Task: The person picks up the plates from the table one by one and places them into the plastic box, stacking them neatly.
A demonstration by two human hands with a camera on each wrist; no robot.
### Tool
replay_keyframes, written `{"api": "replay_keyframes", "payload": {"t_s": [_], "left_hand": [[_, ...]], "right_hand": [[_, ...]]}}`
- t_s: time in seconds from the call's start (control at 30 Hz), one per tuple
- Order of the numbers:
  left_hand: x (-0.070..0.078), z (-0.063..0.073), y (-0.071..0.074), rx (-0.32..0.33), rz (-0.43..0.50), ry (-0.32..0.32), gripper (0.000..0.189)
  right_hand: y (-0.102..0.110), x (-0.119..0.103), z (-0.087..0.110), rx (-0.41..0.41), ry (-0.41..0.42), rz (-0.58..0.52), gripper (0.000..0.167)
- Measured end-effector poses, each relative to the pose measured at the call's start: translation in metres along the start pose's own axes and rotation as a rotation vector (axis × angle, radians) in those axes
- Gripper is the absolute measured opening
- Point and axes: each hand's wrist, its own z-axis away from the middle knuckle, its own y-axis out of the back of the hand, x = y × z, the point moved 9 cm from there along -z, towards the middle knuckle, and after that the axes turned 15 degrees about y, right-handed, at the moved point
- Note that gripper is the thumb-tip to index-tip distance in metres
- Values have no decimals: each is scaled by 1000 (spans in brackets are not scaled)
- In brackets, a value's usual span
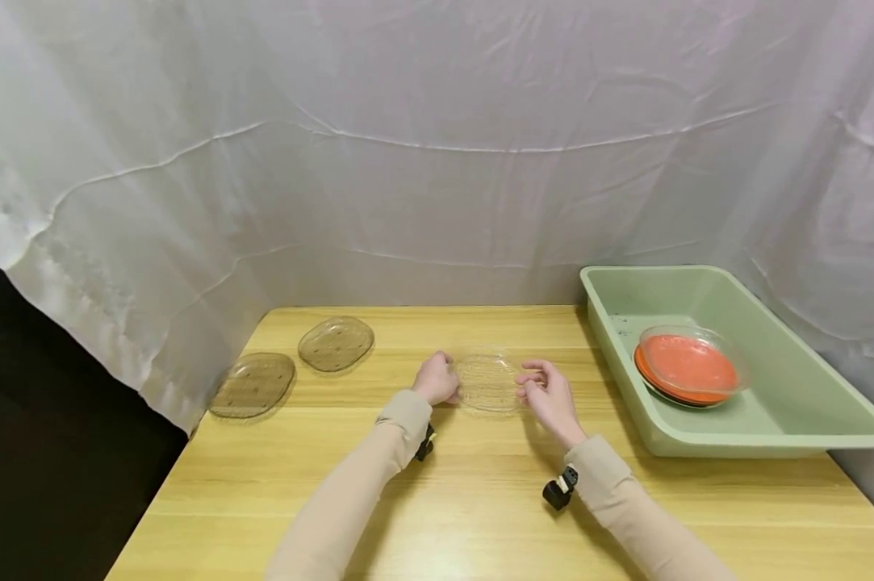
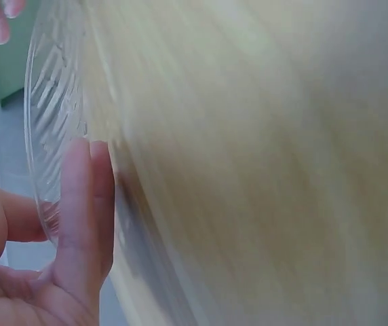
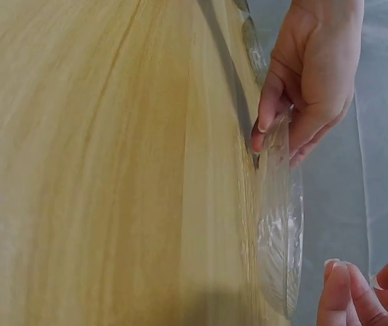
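A clear glass-like plate (image 1: 489, 383) with a ribbed pattern is in front of me in the head view. My left hand (image 1: 435, 379) pinches its left edge, thumb on one face and fingers on the other, as the left wrist view shows on the clear plate (image 2: 53, 95). Beside the opposite edge is my right hand (image 1: 550, 399), its fingers loosely bent. In the right wrist view a small gap separates the right fingertips (image 3: 340, 282) from the plate's rim, with nothing between finger and thumb.
Two brownish see-through plates (image 1: 252, 386) lie at the table's left. On the right stands a green basin (image 1: 698, 440) holding a stack: an orange-red plate (image 1: 687, 363) with a clear plate (image 1: 738, 375) on top. A grey curtain (image 1: 437, 210) hangs behind the wooden table (image 1: 480, 516).
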Motion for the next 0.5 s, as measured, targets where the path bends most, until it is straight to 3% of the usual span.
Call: {"api": "replay_keyframes", "payload": {"t_s": [0.1,0.2,0.33,0.5], "left_hand": [[-1,4,0,-53,87,-5,49],[1,10,2,-73,122,-16,50],[3,18,5,-84,147,-30,50],[6,24,6,-111,226,-40,50]], "right_hand": [[3,-2,0,18,31,58,44],[5,0,0,19,10,108,47],[7,7,0,1,-53,114,48],[10,8,0,17,-73,107,44]]}}
